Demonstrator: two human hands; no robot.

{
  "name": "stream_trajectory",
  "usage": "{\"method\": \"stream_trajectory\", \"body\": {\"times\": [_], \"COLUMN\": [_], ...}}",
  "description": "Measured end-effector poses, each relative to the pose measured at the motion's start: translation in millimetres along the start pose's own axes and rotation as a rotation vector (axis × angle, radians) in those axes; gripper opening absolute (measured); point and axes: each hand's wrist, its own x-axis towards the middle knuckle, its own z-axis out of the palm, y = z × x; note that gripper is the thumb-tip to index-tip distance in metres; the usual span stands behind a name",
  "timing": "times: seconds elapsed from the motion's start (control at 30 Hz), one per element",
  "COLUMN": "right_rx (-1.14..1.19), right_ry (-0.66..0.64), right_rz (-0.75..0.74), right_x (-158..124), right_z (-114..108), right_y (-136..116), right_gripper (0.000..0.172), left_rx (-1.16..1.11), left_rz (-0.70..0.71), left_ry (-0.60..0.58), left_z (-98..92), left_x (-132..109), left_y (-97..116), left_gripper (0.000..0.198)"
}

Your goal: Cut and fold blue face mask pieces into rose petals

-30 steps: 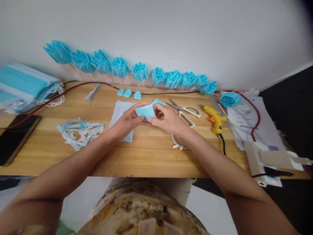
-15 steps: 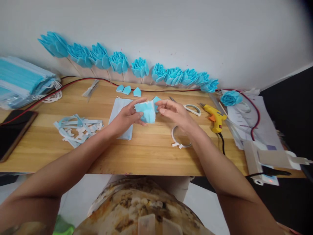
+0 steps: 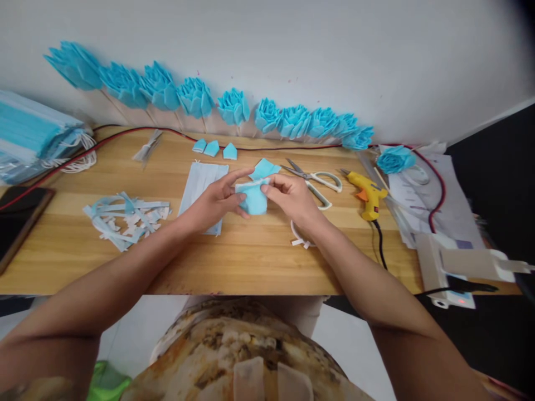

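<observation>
Both hands meet over the middle of the wooden table (image 3: 251,262). My left hand (image 3: 215,199) and my right hand (image 3: 292,196) pinch a small folded piece of light blue mask cloth (image 3: 253,199) between their fingertips, just above the tabletop. Another blue cloth piece (image 3: 264,167) lies right behind it. A flat face mask (image 3: 200,184) lies under my left hand. Three small folded blue petals (image 3: 215,148) sit further back.
A row of several blue cloth flowers (image 3: 234,107) leans on the wall. Scissors (image 3: 318,181), a yellow glue gun (image 3: 368,195), a white ear loop (image 3: 298,236) and papers (image 3: 422,206) lie right. Cut strips (image 3: 123,218), a mask stack (image 3: 33,139) and a phone (image 3: 19,217) lie left.
The hands turned and refolded the blue piece, then brought it lower and closer together over the table. The view tilted slightly, shifting the table's contents up and left.
</observation>
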Motion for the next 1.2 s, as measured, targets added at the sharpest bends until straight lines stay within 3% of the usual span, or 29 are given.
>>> {"method": "stream_trajectory", "body": {"times": [0.1, 0.3, 0.43, 0.67, 0.83, 0.93, 1.07, 1.13, 1.2], "right_rx": [0.085, -0.087, -0.165, 0.084, 0.078, -0.041, -0.323, -0.411, -0.46], "right_ry": [-0.072, -0.073, -0.034, -0.038, -0.048, 0.033, 0.4, 0.385, 0.247], "right_rz": [0.021, -0.016, -0.05, 0.005, -0.023, -0.115, -0.425, -0.579, -0.656], "right_x": [-1, -4, -3, 2, 5, 7, -3, -12, -18], "right_z": [-2, 2, 3, 1, -3, -5, 0, 5, 11], "right_y": [-3, -8, -3, 12, 20, 22, 7, -4, -9], "right_gripper": [0.025, 0.048, 0.041, 0.048, 0.048, 0.042, 0.029, 0.022, 0.021], "left_rx": [-0.018, -0.003, -0.02, 0.014, 0.001, -0.008, -0.04, -0.039, -0.022], "left_rz": [0.031, 0.003, -0.014, -0.036, -0.07, -0.082, -0.08, -0.068, -0.046], "left_ry": [0.042, 0.088, 0.095, 0.12, 0.174, 0.256, 0.343, 0.345, 0.316], "left_z": [0.4, 1.2, 0.6, -6.6, -7.1, -5.5, -4.1, -3.7, -2.9], "left_x": [1, 0, 0, 5, 6, 7, 8, 8, 7], "left_y": [1, 3, 1, 1, 4, 5, 7, 6, 4], "left_gripper": [0.059, 0.059, 0.059, 0.058, 0.035, 0.037, 0.042, 0.042, 0.041]}}
